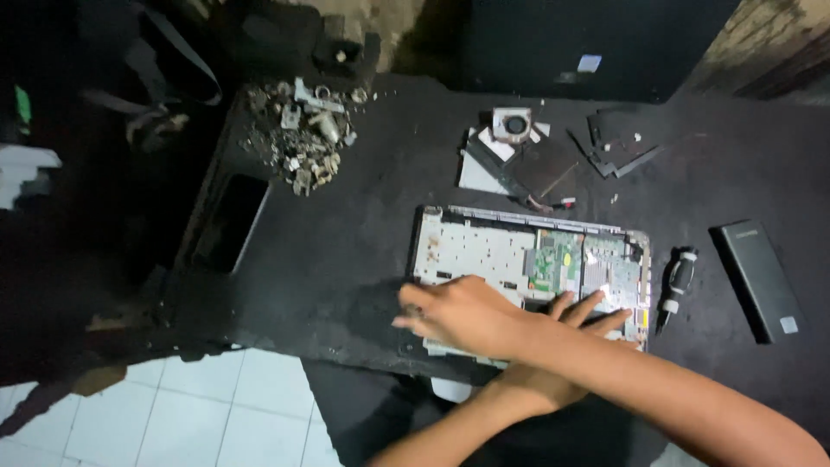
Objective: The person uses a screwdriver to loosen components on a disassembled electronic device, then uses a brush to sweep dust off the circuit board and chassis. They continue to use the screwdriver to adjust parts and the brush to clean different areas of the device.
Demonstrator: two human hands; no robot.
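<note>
An opened laptop base [484,246] lies on the black table, its pale inner frame and a green circuit board [553,259] exposed. My arms are crossed over its front edge. My right hand [458,313] reaches across to the base's front left corner, with the fingers bent over that edge. Under that forearm, my left hand [586,310] lies flat on the right part of the base, fingers spread, near the board. A black-and-white screwdriver [674,287] rests just right of the laptop.
A black rectangular device [759,278] lies at the right. Behind the laptop are a small fan [515,125], a dark panel [540,166] and black plastic pieces [622,143]. A heap of scrap parts [303,138] sits at the back left beside a rectangular hole [232,220]. White tiled floor [216,406] shows below.
</note>
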